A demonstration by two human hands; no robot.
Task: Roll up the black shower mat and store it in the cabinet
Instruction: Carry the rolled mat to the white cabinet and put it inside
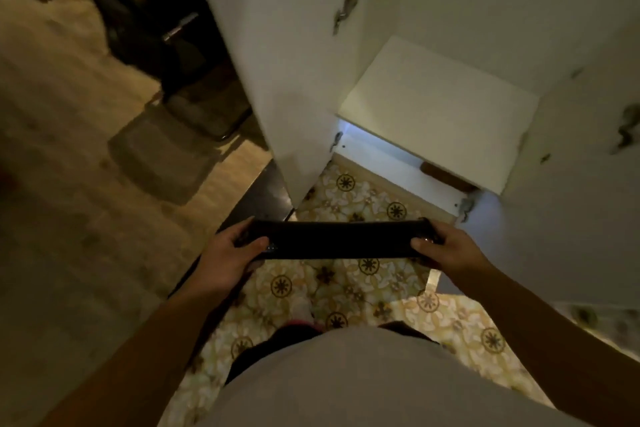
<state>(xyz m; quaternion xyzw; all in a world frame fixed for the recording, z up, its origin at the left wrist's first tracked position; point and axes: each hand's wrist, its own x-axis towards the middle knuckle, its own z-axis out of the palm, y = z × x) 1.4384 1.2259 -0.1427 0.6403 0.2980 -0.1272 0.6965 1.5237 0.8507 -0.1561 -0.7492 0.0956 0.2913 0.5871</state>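
Note:
The black shower mat (337, 240) is rolled into a tight horizontal tube, held in the air above the patterned floor. My left hand (230, 253) grips its left end and my right hand (446, 251) grips its right end. Just ahead stands the white cabinet (436, 104) with both doors swung open. Its white shelf is bare on top, and the compartment below it is lit. A brown object (446, 178) lies in that lower compartment, partly hidden by the shelf.
The left cabinet door (287, 62) juts toward me on the left and the right door (581, 184) on the right. Floral patterned floor (346, 284) lies underfoot. A grey rug (162, 156) and dark furniture (156, 28) sit to the left on a wood-tone floor.

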